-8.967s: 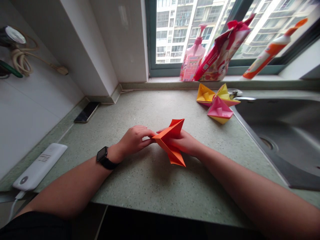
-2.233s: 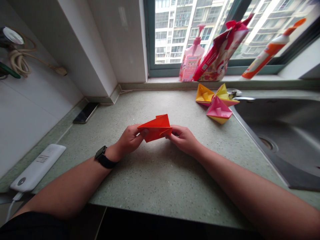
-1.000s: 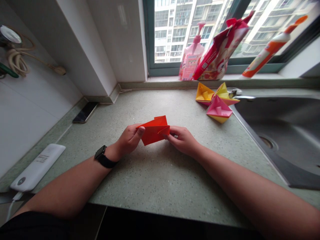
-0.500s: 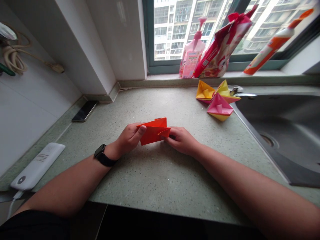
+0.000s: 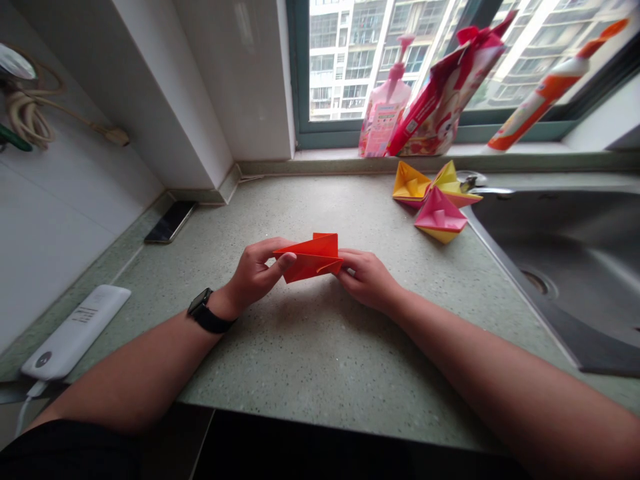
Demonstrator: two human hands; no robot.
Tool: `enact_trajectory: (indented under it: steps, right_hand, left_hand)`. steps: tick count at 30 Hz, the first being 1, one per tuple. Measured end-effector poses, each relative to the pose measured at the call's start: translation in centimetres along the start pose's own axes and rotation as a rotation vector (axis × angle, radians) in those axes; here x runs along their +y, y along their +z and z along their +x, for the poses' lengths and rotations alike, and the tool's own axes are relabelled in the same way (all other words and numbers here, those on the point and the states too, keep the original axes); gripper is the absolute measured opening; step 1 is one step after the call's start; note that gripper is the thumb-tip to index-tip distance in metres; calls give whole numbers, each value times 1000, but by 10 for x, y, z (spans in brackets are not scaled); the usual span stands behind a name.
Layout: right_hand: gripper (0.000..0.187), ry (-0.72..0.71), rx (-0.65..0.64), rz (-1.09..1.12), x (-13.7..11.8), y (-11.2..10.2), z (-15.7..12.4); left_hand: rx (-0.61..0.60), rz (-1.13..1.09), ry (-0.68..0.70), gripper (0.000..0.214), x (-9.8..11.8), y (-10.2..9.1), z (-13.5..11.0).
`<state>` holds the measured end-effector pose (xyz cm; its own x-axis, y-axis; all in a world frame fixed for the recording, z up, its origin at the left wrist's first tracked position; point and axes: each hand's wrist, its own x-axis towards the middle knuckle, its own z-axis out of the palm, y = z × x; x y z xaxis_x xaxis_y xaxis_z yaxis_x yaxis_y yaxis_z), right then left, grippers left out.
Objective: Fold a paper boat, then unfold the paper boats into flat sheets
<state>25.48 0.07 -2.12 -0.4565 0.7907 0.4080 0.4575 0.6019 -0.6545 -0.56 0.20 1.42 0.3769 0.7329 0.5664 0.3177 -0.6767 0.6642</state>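
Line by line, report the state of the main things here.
Orange paper, folded, held
Left hand, closed on the paper's left end
Right hand, pinching its right end
Multicoloured folded paper, resting, pockets open
Phone, lying flat, screen dark
Smartwatch, strapped on, screen dark
Power bank, cable plugged in
Beige cord, coiled
Pump bottle, upright

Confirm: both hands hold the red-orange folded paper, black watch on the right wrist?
Not quite: the black watch is on the left wrist, not the right; the head view shows it. The rest stands: left hand and right hand both hold the red-orange folded paper.
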Motion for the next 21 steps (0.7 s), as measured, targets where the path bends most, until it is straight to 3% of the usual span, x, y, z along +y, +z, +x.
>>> enact_trajectory:
  steps: [4,12,21]
  right_hand:
    - [28,-15,105,-36,0,-2,1]
    - [27,-73,217,-60,1,-4,1]
    - [31,-81,272,-103,-2,-3,-2]
  left_hand:
    - [66,5,95,19,-3,-1,0]
    - [12,56,216,14,-3,1,0]
    - [27,115,179,39,-3,2,-1]
